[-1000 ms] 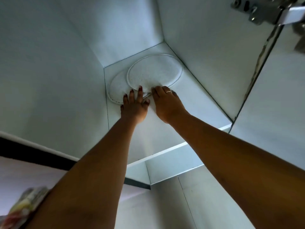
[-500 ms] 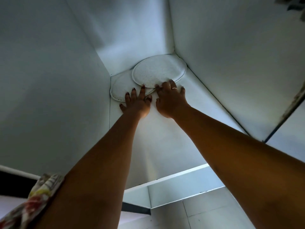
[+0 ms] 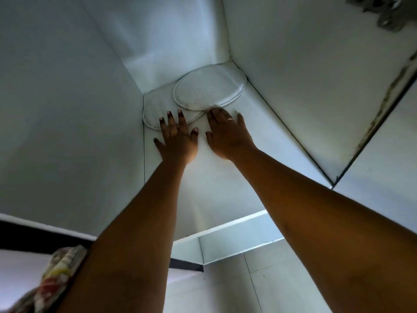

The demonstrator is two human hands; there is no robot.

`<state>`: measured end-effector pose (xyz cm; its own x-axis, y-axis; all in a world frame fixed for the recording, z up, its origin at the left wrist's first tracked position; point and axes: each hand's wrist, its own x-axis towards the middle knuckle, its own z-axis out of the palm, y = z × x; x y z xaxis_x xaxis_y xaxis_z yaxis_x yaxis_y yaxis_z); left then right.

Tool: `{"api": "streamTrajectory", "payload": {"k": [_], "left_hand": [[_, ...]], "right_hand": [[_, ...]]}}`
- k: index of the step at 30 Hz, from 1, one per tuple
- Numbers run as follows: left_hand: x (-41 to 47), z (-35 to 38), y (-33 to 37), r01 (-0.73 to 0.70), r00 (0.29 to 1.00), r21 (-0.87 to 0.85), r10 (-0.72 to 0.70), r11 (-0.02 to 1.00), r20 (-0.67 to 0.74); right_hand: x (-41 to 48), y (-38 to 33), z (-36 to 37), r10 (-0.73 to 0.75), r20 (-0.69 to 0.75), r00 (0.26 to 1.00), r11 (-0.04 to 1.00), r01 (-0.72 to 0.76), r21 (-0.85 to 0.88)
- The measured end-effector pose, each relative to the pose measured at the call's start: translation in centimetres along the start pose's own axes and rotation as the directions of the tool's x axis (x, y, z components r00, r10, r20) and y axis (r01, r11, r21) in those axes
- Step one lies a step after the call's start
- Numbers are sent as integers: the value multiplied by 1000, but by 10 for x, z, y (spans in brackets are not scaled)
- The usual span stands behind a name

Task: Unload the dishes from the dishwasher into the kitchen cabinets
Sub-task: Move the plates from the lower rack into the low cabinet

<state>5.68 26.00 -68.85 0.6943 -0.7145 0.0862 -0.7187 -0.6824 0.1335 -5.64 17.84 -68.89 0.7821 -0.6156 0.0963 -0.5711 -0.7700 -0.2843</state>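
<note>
two plates tucked into the cabinet's back corner

left hand (image 3: 178,138) and right hand (image 3: 228,134) lie spread and empty, likely nudging the overlapping upper plate (image 3: 209,90) and lower plate (image 3: 155,114) deeper on the shelf (image 3: 225,181).

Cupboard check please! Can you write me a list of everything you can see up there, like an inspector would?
Surface: white cabinet shelf, bare in front of the plates.
Job's things: two speckled white plates lie flat at the back; the right plate overlaps the edge of the left plate.
Clutter: nothing seen on the shelf.
Grippers: left hand is open, its fingers over the left plate; right hand, wearing a ring, is open with its fingertips at the right plate's near rim.
Cables: nothing seen.
Surroundings: white cabinet walls, a metal hinge at top right, a patterned cloth at bottom left.
</note>
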Motion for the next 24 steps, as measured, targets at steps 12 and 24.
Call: {"api": "streamTrajectory", "payload": {"k": [12,24], "left_hand": [[-128,-24,11,-7,964,41,-4,999,266],[-311,-87,77,100,815,-192,31,976,579]], "right_hand": [[-104,-20,-21,20,175,984,998,-9,-64],[-291,-30,-102,94,374,922,996,-83,-44]]}}
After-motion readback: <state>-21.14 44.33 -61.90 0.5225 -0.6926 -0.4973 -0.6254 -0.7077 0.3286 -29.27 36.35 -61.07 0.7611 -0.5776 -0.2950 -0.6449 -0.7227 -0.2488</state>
